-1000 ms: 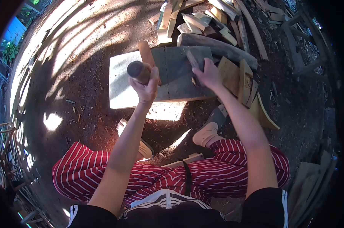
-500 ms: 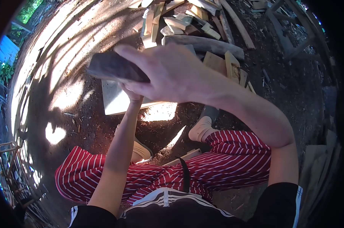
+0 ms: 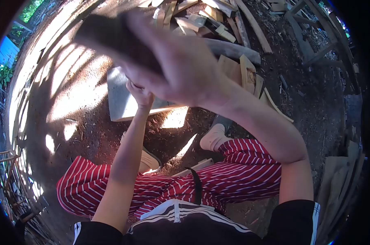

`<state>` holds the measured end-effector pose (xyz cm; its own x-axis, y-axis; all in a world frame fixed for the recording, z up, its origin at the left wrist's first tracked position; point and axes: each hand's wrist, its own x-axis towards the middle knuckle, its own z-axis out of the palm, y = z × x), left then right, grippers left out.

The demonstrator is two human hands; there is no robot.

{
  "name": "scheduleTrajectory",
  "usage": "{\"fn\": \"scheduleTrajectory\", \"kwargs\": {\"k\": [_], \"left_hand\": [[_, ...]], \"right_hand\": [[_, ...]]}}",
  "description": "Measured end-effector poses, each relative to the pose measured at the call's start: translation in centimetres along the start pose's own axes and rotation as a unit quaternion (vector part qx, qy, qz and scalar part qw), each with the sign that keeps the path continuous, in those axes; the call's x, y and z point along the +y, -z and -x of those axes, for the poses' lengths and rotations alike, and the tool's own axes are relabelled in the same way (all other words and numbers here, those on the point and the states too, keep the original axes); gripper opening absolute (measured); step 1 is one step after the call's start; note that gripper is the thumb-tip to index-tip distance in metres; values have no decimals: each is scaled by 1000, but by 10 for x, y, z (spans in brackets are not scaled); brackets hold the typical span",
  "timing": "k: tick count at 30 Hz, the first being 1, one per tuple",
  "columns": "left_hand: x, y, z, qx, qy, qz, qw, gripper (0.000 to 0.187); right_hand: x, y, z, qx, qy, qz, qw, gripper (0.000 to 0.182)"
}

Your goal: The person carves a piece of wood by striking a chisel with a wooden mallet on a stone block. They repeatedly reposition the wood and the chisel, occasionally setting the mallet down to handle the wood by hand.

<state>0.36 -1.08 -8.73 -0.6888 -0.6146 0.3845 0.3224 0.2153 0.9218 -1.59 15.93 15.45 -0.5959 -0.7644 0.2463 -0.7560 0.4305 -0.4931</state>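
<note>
My right hand [image 3: 189,67] is raised and blurred, its fingers wrapped round a dark block [image 3: 115,41] whose material I cannot make out. Below it, my left hand [image 3: 141,94] is closed over a pale, flat-topped wooden slab [image 3: 118,100] in front of me. The raised hand and block partly cover the left fingers, so what they grip is hidden. Part of the slab lies in bright sun.
Several wood offcuts [image 3: 191,23] are heaped on the dirt ahead. Nearer on the right lie a thick rounded log [image 3: 238,51], short blocks [image 3: 230,67] and a thin curved strip [image 3: 277,107]. My feet [image 3: 213,138] stand near the slab. Wooden framing [image 3: 322,53] borders the right.
My right hand has risen with the dark block, up and away from the slab and my left hand. The left hand stays at the slab, and more of the thin strip shows below my right arm.
</note>
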Motion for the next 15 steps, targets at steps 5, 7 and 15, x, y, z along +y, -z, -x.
{"fn": "scheduleTrajectory", "kwargs": {"k": [5,7,15], "left_hand": [[56,-4,7,-101,111,82,985,49],[-20,0,13,-47,64,-5,997,52],[-68,15,10,-77,-26,-73,994,58]], "right_hand": [[6,20,-3,4,-12,-95,995,52],[5,9,-13,245,121,-140,952,52],[0,10,-11,161,94,-87,979,64]]}}
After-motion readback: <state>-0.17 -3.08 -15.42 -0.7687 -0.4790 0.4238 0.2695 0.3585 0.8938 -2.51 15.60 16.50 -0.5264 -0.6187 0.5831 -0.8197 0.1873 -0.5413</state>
